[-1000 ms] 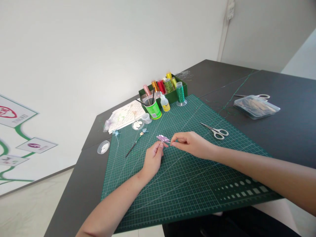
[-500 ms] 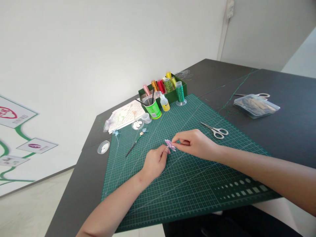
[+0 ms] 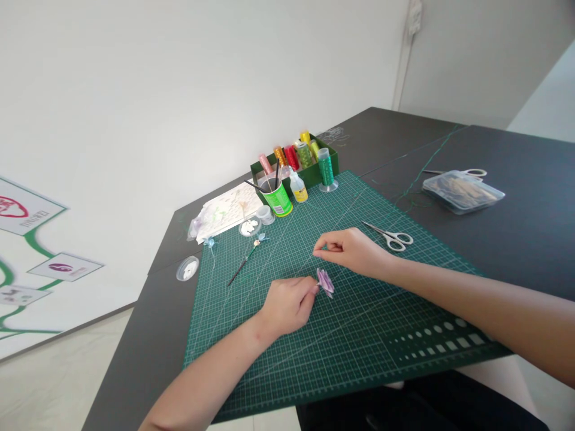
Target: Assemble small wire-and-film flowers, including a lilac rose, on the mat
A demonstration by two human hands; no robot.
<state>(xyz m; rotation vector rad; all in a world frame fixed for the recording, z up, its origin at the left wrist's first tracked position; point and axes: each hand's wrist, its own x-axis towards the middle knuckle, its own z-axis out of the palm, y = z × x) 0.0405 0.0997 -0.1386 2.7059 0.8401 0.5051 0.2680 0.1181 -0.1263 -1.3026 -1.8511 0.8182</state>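
Between the thumb and forefinger of my left hand is the short stem of a small purple flower, its petals facing right. My right hand hovers just above and beyond the flower, apart from it, fingertips pinched together. Whatever may lie in that pinch is too small to make out. Under both hands spreads a green cutting mat. Scissors with white handles rest on it beyond my right wrist. To the left lies a thin dark brush near a small blue flower.
Along the back stand a green box of thread spools, a green can with brushes, a glue bottle and a teal spool. Small dishes hold white pieces. At right is a clear plastic case by a second pair of scissors.
My left hand has moved slightly right and nearer to me with the purple flower, which now faces right. My right hand has come off the petals, still pinched.
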